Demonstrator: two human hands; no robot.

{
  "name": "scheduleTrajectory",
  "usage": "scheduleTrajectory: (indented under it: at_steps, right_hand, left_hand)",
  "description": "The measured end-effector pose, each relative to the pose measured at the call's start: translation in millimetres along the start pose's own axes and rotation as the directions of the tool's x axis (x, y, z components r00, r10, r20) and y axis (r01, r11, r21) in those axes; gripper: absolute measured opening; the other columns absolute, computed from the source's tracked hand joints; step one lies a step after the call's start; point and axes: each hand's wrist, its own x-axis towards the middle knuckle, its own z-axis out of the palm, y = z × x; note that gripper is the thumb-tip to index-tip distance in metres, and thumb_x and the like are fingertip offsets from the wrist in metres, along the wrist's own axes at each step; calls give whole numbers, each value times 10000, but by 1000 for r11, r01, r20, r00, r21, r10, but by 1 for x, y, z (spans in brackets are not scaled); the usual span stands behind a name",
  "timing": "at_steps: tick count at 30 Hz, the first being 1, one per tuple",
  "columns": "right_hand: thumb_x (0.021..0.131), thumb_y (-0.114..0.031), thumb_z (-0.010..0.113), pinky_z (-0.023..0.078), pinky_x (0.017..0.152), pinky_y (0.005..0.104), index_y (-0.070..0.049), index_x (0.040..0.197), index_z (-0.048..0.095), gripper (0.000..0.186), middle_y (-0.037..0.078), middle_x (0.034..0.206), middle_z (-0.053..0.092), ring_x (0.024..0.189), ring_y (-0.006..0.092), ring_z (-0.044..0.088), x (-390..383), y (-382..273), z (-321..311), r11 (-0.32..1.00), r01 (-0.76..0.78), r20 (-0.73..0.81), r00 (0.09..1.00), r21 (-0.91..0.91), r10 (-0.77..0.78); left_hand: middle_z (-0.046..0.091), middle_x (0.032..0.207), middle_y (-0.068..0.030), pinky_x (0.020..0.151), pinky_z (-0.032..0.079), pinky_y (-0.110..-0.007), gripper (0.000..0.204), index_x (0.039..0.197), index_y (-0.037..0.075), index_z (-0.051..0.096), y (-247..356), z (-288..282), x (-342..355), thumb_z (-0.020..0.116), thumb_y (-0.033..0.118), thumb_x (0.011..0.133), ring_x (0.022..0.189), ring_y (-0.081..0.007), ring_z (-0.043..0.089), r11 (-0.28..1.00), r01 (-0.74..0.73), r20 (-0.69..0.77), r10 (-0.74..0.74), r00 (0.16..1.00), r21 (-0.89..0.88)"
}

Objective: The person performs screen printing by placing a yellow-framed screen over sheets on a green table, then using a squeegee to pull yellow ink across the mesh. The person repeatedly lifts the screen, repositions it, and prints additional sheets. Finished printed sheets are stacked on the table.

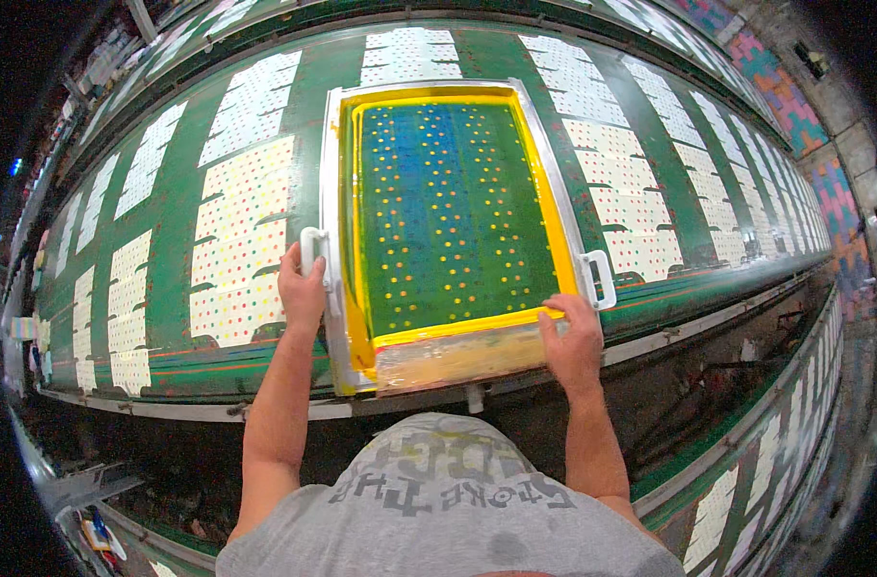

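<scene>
A screen printing frame (pixel 330 192) with metal rails lies before me on the long green table. Yellow ink rims its dark mesh (pixel 448 231), where rows of yellow and orange dots show. My left hand (pixel 304 284) is closed round the white handle (pixel 310 245) on the left rail. Along the near end lies a pale, ink-smeared board (pixel 457 363), apparently a squeegee, with yellow ink at its upper edge. My right hand (pixel 575 344) grips its right end, thumb and fingers near the yellow edge. The white handle on the right (pixel 600 279) is unheld, just beyond that hand.
White sheets with coloured dots (pixel 241 240) lie in columns on the green table (pixel 174 250), left and right of the frame. Other dotted sheets (pixel 631 212) run off to the right. The table's near rail (pixel 188 409) passes before my body. Another table (pixel 727 462) stands at the lower right.
</scene>
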Motion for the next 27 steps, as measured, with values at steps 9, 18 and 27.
scheduleTrajectory:
  at_steps: [9, 18, 27]
  right_hand:
    - [887, -91, 832, 467, 1194, 498, -39, 1356, 700, 491, 196, 1384, 663, 1347, 386, 607, 35, 149, -42, 981, -191, -34, 981, 39, 193]
    - [940, -111, 791, 541, 1108, 428, 4, 1415, 699, 497, 210, 1354, 750, 1243, 337, 721, 55, 189, -11, 816, -418, 156, 908, 400, 389]
    - [949, -125, 798, 563, 978, 359, -9, 1330, 763, 400, 128, 1220, 790, 1084, 211, 727, 70, 172, -25, 745, -540, 263, 842, 391, 472]
  left_hand:
    - [769, 1049, -172, 866, 577, -416, 339, 1237, -43, 755, 10, 37, -13, 775, 190, 991, 925, -259, 730, 968, 181, -291, -126, 948, 172]
    - [770, 922, -127, 802, 582, -426, 205, 1099, -15, 748, 13, 41, -13, 763, 151, 980, 812, -241, 718, 939, 107, -374, 25, 927, 328]
    - [749, 889, -118, 756, 568, -423, 180, 1070, -1, 748, -13, 38, -9, 759, 159, 988, 779, -226, 702, 974, 157, -325, -97, 941, 163]
